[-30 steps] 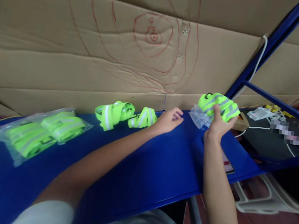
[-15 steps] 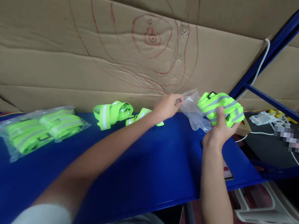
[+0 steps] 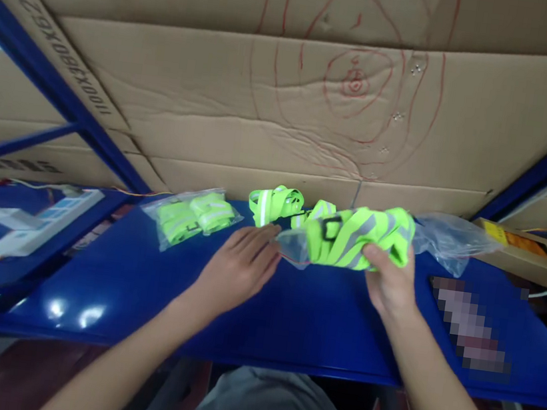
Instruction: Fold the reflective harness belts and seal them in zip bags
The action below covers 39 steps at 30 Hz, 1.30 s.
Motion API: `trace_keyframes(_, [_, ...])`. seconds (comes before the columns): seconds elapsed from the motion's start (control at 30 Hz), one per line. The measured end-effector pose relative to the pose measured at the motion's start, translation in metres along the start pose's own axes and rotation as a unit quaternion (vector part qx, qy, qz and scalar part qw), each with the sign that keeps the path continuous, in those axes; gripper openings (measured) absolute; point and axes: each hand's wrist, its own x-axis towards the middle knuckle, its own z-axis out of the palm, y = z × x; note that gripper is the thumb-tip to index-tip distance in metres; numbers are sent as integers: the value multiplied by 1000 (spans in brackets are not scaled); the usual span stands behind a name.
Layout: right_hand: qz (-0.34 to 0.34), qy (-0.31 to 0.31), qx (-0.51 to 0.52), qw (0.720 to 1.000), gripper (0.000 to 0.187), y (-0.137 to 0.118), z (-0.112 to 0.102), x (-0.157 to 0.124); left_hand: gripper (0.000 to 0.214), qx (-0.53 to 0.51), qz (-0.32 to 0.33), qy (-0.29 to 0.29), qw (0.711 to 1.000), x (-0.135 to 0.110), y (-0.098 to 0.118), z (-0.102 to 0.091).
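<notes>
My right hand [image 3: 392,281] is closed around a folded bundle of neon-green reflective straps [image 3: 362,237], with grey stripes and a black buckle, held above the table. My left hand [image 3: 240,264] pinches a clear plastic bag [image 3: 294,245] at the bundle's left end. Whether the straps' end sits inside that bag or behind it, I cannot tell. Just beyond, a loose coil of green straps [image 3: 276,205] lies by the cardboard, and a second green strap piece [image 3: 322,210] is partly hidden by the bundle. Farther left lies a clear bag holding rolled green straps [image 3: 196,216].
The blue table [image 3: 141,288] backs onto a cardboard wall [image 3: 194,73] with red drawn rings. At right are a crumpled clear bag [image 3: 454,246], a cardboard box [image 3: 523,258] and a dark flat device [image 3: 469,325]. A white power strip [image 3: 49,222] lies at left.
The view has swung left. My hands, with the strap bundle and the clear bag, have come lower and closer in front of me, and the bag's edge now meets the bundle's left end.
</notes>
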Motion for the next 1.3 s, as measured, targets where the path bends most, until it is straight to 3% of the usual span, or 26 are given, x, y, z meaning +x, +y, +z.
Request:
trace_keyframes(0.13, [-61,-63,-172,981,61,10,9,-19,13,-131,-40,24,990,-6,1,7])
trace_keyframes(0.2, [-71,-51,-207,974,59,13,7,-17,15,-199,-71,55,976,-7,-3,11])
trace_keyframes(0.27, [-46,-5,-169,984,60,17,5,-11,17,-240,-110,66,962,-10,-4,18])
trace_keyframes(0.37, [-29,80,-99,991,63,22,3,0,40,-248,-145,-22,958,-14,5,32])
trace_keyframes(0.47, [-22,103,-82,991,69,29,3,8,73,-244,-88,-168,951,-16,16,38])
trace_keyframes(0.53, [-1,97,-76,992,70,37,5,9,82,-258,-56,-215,940,-17,18,34])
trace_keyframes(0.6, [23,93,-73,993,68,45,6,8,80,-282,-62,-211,934,-19,14,27])
trace_keyframes(0.73, [82,73,-57,992,66,52,4,9,57,-290,-155,-156,932,-30,-2,31])
trace_keyframes(0.8, [154,1,-44,987,64,45,-3,11,56,-270,-151,-201,930,-40,-5,43])
trace_keyframes(0.87, [251,-157,-48,954,63,34,-11,12,54,-240,-134,-250,928,-49,-1,52])
trace_keyframes(0.93, [322,-350,-66,877,64,24,-16,11,57,-205,-149,-257,933,-56,6,51])
trace_keyframes(1.0, [338,-480,-98,804,66,20,-16,7,66,-193,-175,-241,935,-60,11,41])
trace_keyframes(1.17, [266,-582,-219,736,60,25,-7,-1,50,-252,-266,-250,896,-64,3,19])
trace_keyframes(1.3, [277,-610,-224,708,64,26,-9,1,58,-402,-367,-238,804,-60,-18,31])
